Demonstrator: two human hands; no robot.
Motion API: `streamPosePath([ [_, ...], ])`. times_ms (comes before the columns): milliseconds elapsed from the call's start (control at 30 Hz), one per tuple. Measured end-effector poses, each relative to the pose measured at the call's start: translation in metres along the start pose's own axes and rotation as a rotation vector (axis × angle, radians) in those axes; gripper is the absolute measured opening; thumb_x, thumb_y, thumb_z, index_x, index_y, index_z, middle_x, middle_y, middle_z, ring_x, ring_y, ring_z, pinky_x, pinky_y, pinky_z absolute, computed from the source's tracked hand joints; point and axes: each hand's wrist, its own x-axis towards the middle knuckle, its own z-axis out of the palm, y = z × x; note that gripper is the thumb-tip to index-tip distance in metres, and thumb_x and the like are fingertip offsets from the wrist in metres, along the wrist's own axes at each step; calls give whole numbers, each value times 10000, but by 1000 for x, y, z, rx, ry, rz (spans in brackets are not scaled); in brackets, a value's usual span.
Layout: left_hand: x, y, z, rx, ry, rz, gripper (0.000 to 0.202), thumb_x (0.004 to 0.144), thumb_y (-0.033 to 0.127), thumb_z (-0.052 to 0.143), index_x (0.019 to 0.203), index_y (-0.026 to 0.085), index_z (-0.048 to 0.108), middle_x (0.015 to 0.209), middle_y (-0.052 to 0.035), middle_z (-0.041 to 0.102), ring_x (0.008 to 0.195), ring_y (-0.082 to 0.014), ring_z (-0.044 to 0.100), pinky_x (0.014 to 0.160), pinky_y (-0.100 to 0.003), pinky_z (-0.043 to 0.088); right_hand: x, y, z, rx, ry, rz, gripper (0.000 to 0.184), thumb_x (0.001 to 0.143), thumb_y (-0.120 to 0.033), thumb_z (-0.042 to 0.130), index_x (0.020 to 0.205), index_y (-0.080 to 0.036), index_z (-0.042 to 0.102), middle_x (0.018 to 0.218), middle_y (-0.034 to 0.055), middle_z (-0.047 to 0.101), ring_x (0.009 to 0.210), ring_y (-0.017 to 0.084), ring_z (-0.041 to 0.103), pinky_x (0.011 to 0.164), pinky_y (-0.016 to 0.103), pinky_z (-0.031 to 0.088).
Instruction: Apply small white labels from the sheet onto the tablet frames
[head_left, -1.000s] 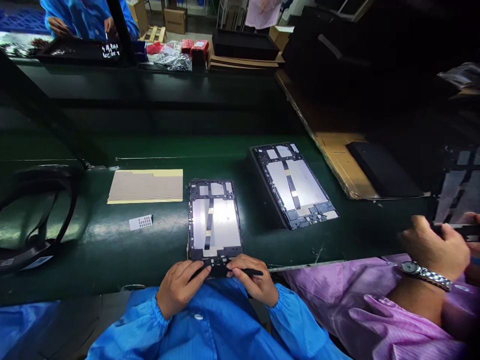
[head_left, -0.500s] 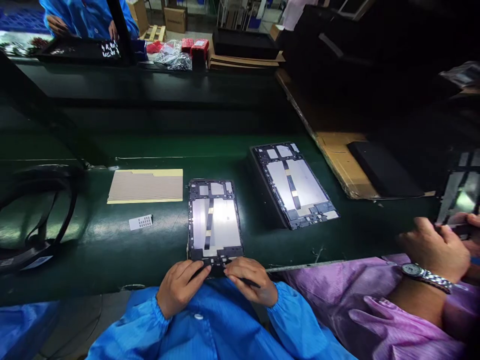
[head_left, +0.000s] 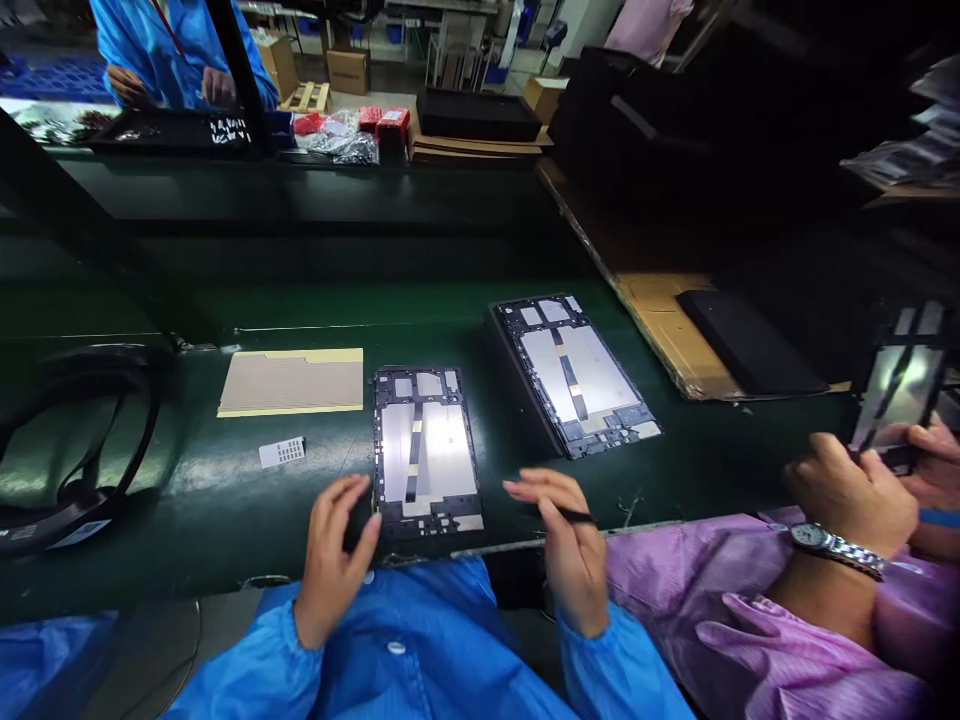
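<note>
An open tablet chassis (head_left: 425,450) with a shiny plate and a dark flex strip lies flat on the green belt (head_left: 225,490) in front of me. My left hand (head_left: 334,555) hovers just left of its near corner, fingers loosely apart and holding nothing. My right hand (head_left: 566,545) is off to the right of the chassis, fingers stretched, with a thin black stylus-like tool (head_left: 574,516) pinched in it. A second open tablet chassis (head_left: 574,372) lies angled further right on the belt.
A tan sheet (head_left: 292,381) and a small white label card (head_left: 282,452) lie left of the chassis. A co-worker in a purple sleeve (head_left: 750,620) with a wristwatch holds another chassis (head_left: 896,385) at right. Cardboard (head_left: 660,330), a black ring stand (head_left: 75,440), boxes behind.
Both my hands have lifted off the near edge of the chassis and moved apart, left to the left and right to the right. The camera tilted slightly; the co-worker raised the chassis.
</note>
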Motion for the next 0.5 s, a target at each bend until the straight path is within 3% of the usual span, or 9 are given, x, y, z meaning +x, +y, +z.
streamPosePath([
  [67, 20, -7, 1, -107, -65, -259, 452, 985, 384, 512, 1416, 247, 506, 1412, -110, 509, 1221, -228, 590, 1017, -398, 527, 23, 1, 3, -146, -139, 122, 357, 993, -396, 482, 1181, -186, 701, 1112, 123, 696, 921, 237, 701, 796, 383, 578],
  [167, 46, -17, 13, -233, -226, -449, 443, 954, 432, 499, 1329, 213, 587, 1468, -107, 480, 1338, -251, 520, 1133, -421, 434, 43, 9, 22, -318, -334, 120, 435, 944, -474, 515, 1128, -144, 730, 985, 142, 706, 912, 280, 690, 831, 403, 559],
  [267, 47, -21, 25, -227, -292, -508, 524, 910, 444, 525, 1371, 197, 563, 1531, -108, 440, 1467, -268, 368, 1228, -435, 285, 37, 16, 37, -329, -430, 99, 405, 971, -427, 462, 1031, -148, 749, 857, 112, 681, 858, 264, 678, 801, 359, 546],
  [400, 37, -18, 24, -171, -342, -526, 625, 909, 479, 490, 1465, 194, 484, 1585, -86, 401, 1506, -281, 294, 1252, -450, 220, 19, 17, 37, -235, -370, 130, 414, 982, -420, 460, 765, -170, 710, 725, 66, 624, 732, 215, 647, 701, 280, 525],
  [500, 72, -14, 9, -48, -447, -445, 602, 925, 449, 453, 1466, 186, 485, 1547, -70, 466, 1474, -273, 362, 1225, -415, 285, 25, 10, 46, -184, -312, 152, 411, 968, -439, 483, 739, -171, 694, 726, 69, 638, 719, 219, 650, 668, 277, 515],
])
